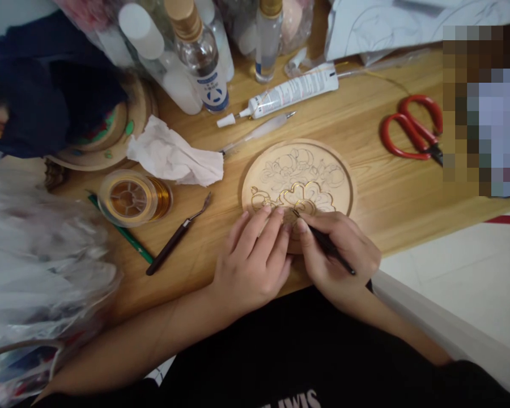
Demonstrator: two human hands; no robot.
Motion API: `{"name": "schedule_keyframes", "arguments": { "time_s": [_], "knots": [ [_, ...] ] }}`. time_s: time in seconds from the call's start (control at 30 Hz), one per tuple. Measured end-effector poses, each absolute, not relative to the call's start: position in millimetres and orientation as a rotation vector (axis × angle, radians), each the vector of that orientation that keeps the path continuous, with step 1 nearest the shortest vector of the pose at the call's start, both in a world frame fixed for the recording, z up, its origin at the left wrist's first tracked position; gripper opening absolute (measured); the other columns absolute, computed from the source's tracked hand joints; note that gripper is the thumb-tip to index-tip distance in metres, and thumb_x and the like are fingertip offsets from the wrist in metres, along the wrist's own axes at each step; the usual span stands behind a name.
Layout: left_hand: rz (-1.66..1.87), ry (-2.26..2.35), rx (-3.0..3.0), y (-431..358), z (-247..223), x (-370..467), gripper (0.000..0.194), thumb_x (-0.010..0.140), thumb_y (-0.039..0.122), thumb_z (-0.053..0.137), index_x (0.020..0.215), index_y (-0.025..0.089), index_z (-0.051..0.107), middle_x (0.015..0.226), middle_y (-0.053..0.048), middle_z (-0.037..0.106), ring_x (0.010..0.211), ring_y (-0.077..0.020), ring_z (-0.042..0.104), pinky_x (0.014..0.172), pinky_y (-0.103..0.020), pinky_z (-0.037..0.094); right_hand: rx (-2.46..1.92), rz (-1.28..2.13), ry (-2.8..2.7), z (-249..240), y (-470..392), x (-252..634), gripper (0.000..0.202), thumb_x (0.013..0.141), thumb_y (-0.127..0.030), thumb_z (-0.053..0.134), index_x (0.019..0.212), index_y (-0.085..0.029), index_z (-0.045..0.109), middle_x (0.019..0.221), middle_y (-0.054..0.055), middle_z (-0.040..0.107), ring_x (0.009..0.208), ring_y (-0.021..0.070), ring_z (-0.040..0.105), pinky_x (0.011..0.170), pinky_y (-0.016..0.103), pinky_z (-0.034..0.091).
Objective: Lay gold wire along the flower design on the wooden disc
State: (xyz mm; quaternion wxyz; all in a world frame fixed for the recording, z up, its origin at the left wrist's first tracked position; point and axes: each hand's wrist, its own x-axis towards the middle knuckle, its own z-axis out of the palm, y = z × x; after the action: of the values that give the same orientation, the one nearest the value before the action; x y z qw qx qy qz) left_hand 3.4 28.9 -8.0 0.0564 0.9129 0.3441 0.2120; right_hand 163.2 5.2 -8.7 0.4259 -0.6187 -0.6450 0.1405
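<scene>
Right hand (340,243): fingers are closing around a slim black tool (331,249), maybe tweezers, gripping it low near the tip, presumably for fine control. Tip is pointing down and in, toward the left fingertips. Left hand (255,260): fingers are lying extended over the near left part of a round wooden plate (352,181), probably steadying it; can't tell if the thumb is pinching anything underneath. Plate is sitting directly under and ahead of both hands' fingers, flat on the table (391,198).

Gold outline (323,186) is running just beyond the fingertips; pencil drawing (295,164) is showing farther out, unobstructed, likely so the lines can be followed.

Left of the left fingers, a spool (130,198) is standing well apart, a dark-handled spatula (170,243) lying nearer, seemingly parked within reach. Green pencil (136,246) is lying partly behind the spool. Crumpled tissue (174,150) is resting ahead-left of the fingers, perhaps for wiping. White tube (297,90) and clear pen-like tool (263,133) are lying past the plate. Red-handled scissors (420,129) are lying far ahead-right of the right fingers, apparently out of the working space.
</scene>
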Motion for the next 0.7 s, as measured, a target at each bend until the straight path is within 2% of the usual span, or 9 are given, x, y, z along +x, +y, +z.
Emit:
{"name": "schedule_keyframes", "arguments": {
  "time_s": [0.17, 0.37, 0.7],
  "knots": [
    [0.649, 1.078, 2.765, 29.5, -6.2, 3.5, 0.033, 0.086, 0.025, 0.062, 0.110, 0.005, 0.070, 0.120, -0.020, 0.069, 0.117, -0.0345, 0.061, 0.097, -0.048, 0.052, -1.530, 0.369, -1.596, -11.7, 4.3, 163.2, 0.025, 0.080, -0.004, 0.068, 0.100, -0.018, 0.065, 0.083, 0.002, 0.070, 0.073, 0.0133, 0.066, 0.065, 0.027, 0.056],
    [0.613, 1.019, 2.771, 31.4, -5.3, 4.2, 0.034, 0.089, 0.024, 0.057, 0.113, 0.003, 0.068, 0.128, -0.019, 0.066, 0.122, -0.0342, 0.059, 0.097, -0.048, 0.050, -1.530, 0.343, -1.582, -14.1, 3.6, 162.9, 0.026, 0.080, -0.004, 0.069, 0.101, -0.019, 0.065, 0.085, 0.002, 0.071, 0.075, 0.0140, 0.067, 0.066, 0.028, 0.057],
    [0.572, 0.999, 2.784, 32.2, -4.5, 4.7, 0.037, 0.091, 0.023, 0.053, 0.117, 0.001, 0.066, 0.130, -0.018, 0.065, 0.123, -0.0329, 0.060, 0.097, -0.047, 0.048, -1.533, 0.321, -1.559, -14.3, 2.9, 160.8, 0.028, 0.078, -0.003, 0.069, 0.101, -0.018, 0.065, 0.085, 0.003, 0.071, 0.074, 0.0143, 0.067, 0.067, 0.028, 0.057]
  ]
}}
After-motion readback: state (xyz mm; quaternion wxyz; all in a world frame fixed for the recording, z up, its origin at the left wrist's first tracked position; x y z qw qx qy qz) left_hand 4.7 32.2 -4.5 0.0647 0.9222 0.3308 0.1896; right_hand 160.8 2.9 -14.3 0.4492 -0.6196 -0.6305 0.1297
